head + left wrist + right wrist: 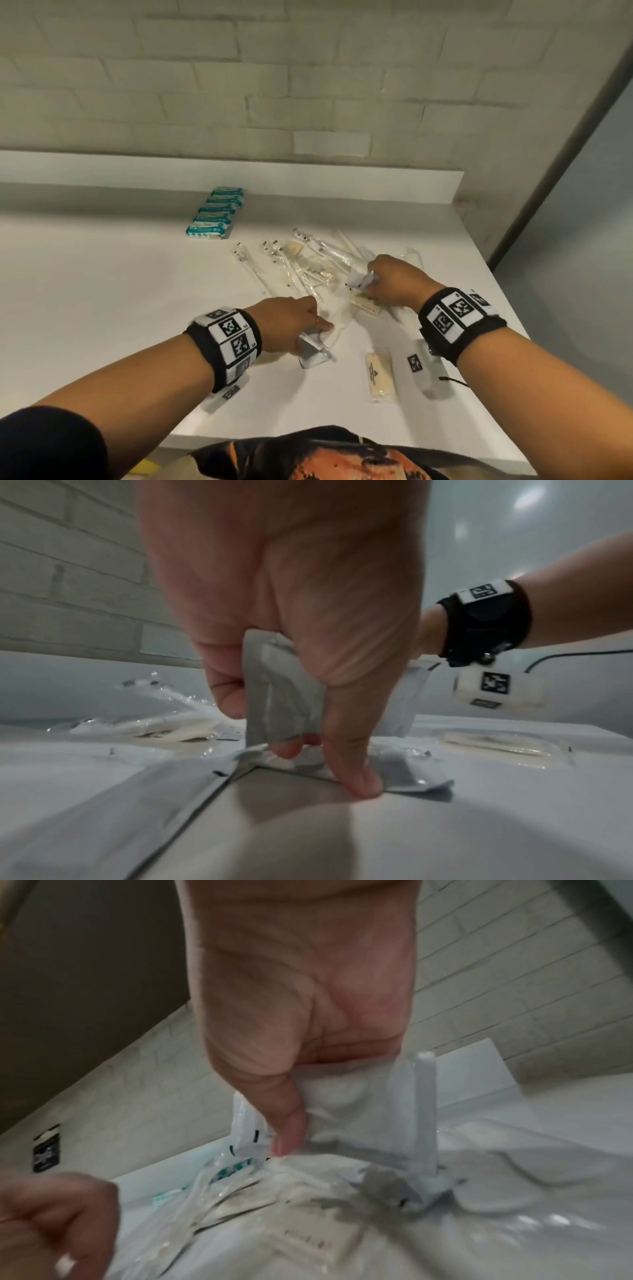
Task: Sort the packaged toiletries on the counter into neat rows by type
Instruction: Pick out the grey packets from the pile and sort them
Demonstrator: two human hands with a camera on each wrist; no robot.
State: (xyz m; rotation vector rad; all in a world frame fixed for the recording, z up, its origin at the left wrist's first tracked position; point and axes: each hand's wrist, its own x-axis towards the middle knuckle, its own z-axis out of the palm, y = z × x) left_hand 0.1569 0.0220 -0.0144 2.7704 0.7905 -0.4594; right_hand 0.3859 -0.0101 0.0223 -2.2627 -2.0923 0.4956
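Toiletries: flat grey foil sachet (281,691) pinched in left hand (286,323); crinkled white sachet (363,1110) pinched in right hand (394,281), both over loose pile of clear wrappers (308,267) on smooth white surface (102,291); teal packets (215,212) rowed behind.

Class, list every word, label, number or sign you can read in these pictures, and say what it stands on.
No text is legible.
Teal packets: print too small.
Cream packet: dark logo and print blurred.
Wristband tags: black-and-white coded squares, tiny characters unreadable.
Dark wall label: blurred.
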